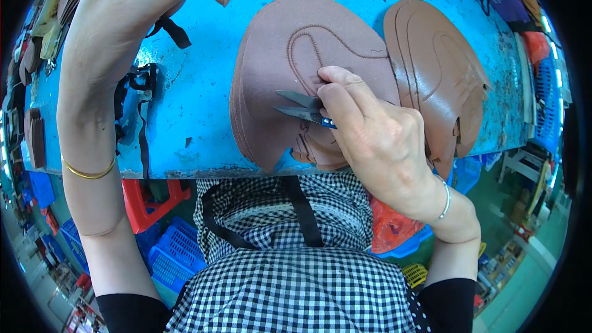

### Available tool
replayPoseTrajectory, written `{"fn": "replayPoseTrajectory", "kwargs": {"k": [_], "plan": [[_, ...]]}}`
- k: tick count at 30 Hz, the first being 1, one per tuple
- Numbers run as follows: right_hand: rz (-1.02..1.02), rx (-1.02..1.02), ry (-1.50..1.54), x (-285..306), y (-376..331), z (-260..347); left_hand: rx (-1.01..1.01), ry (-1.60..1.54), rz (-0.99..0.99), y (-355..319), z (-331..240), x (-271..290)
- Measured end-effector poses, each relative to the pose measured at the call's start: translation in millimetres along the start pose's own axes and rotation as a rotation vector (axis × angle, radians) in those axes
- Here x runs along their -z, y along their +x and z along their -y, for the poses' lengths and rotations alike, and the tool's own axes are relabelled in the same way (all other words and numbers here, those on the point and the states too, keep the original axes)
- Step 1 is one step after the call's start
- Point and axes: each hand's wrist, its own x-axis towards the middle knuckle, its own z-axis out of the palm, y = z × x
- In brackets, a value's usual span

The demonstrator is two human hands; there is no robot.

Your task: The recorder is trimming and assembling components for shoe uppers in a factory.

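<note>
My right hand (382, 129) is closed around small thread snips (298, 106), whose dark blades point left and stand apart. Its thumb and forefinger are pressed together just above the blades, over a stack of rounded brown leather-like panels (265, 55). A curved stitched line runs across the top panel, and a short loose thread end shows near its right edge. Raised at the upper left, close to the view, is my left hand (123, 6). Its visible fingers stretch to the right with nothing seen in them; the top edge cuts off part of the hand.
Another stack of glossy brown panels (431, 55) adjoins the first on the blue worktable (197, 98). Black straps (145, 80) lie at left. Beneath the table's front edge are a red stool (145, 209), blue baskets (176, 253) and a red plastic bag (394, 225).
</note>
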Motion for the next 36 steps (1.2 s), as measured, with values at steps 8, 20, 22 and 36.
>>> {"fn": "replayPoseTrajectory", "kwargs": {"k": [8, 20, 22, 36], "plan": [[0.009, -0.425, -0.202, 78.5, -56.5, -80.5, -0.014, 0.017, 0.196, 10.2, -16.3, -8.2], [-0.516, -0.662, 0.564, 98.3, -90.4, -127.3, -0.06, 0.359, 0.572, 43.2, 9.2, -71.4], [-0.358, -0.534, 0.629, 91.9, -77.2, -108.7, -0.07, 0.414, 0.539, 44.3, 10.5, -74.1], [0.299, 0.277, 0.15, 50.1, 14.7, -69.1, -0.159, 0.371, 0.539, 42.1, 17.8, -71.4]]}}
